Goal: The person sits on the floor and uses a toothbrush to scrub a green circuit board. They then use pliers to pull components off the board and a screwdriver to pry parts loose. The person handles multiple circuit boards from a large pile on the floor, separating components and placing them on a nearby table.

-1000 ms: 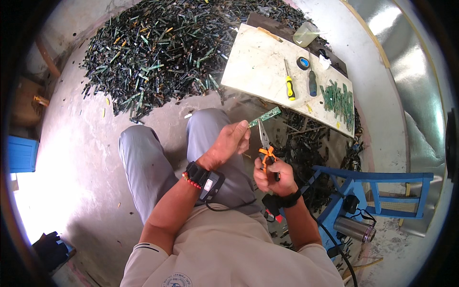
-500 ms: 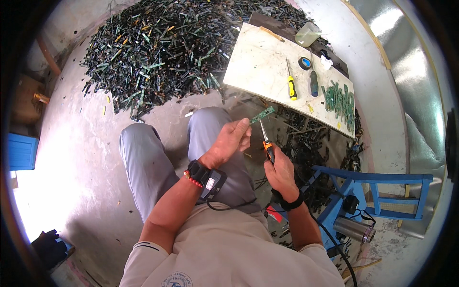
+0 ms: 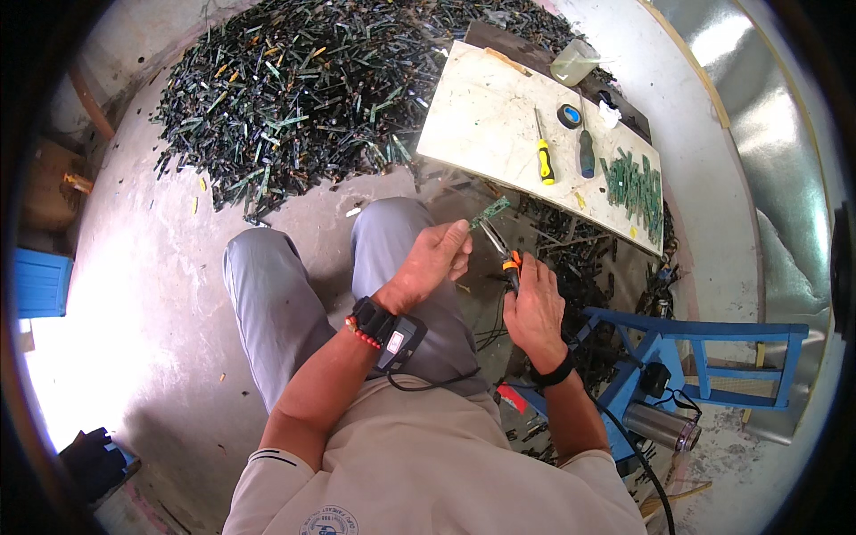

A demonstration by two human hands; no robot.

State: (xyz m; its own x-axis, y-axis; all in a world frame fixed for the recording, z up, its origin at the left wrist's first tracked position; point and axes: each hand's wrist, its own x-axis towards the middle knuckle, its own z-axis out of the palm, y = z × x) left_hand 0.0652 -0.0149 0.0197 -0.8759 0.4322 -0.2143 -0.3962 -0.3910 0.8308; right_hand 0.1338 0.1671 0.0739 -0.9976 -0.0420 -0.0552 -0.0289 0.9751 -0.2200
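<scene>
Pinched between the thumb and fingers of my left hand (image 3: 437, 257) is a narrow green circuit board strip (image 3: 492, 211), raised above my knee. My right hand (image 3: 537, 305) grips long-nose pliers (image 3: 499, 247) with orange and black handles. The plier tips reach the near side of the strip; whether the jaws are closed on it is too small to tell. On the white board (image 3: 481, 125) at the front right lie a yellow-and-black screwdriver (image 3: 545, 160), a dark-handled screwdriver (image 3: 587, 153), a roll of tape (image 3: 569, 116) and a stack of green circuit strips (image 3: 635, 192).
A large heap of dark and green strips (image 3: 294, 107) covers the floor ahead. More dark scraps (image 3: 571, 259) lie under the board. A blue stool (image 3: 651, 357) lies to my right with a metal flask (image 3: 660, 426). A translucent container (image 3: 575, 64) stands behind the board.
My right hand has shifted slightly right and turned, showing more of its back. The pliers now slant more toward the strip, which has tilted slightly. My left hand has barely moved.
</scene>
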